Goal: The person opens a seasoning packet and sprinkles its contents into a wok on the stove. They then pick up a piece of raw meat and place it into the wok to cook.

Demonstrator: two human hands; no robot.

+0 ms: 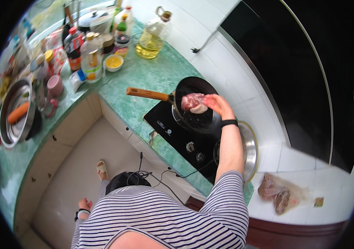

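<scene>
A piece of raw meat [192, 102] with a pale rind is in the dark frying pan [195, 124], whose wooden handle [147, 93] points left. My right hand [216, 105], with a black band at the wrist, reaches over the pan's right side and grips the meat at its right end; the fingertips are partly hidden. Under the pan is the black glass gas hob [177, 138]. My left hand [85, 204] hangs low beside my body, fingers loosely apart, with nothing seen in it.
A metal lid or basin [250, 149] stands right of my forearm. An oil jug [152, 39], several bottles and a small bowl of yellow liquid [114, 63] stand at the back. A steel basin [29, 102] with a carrot [18, 112] sits left. A black cable [195, 172] crosses the counter edge.
</scene>
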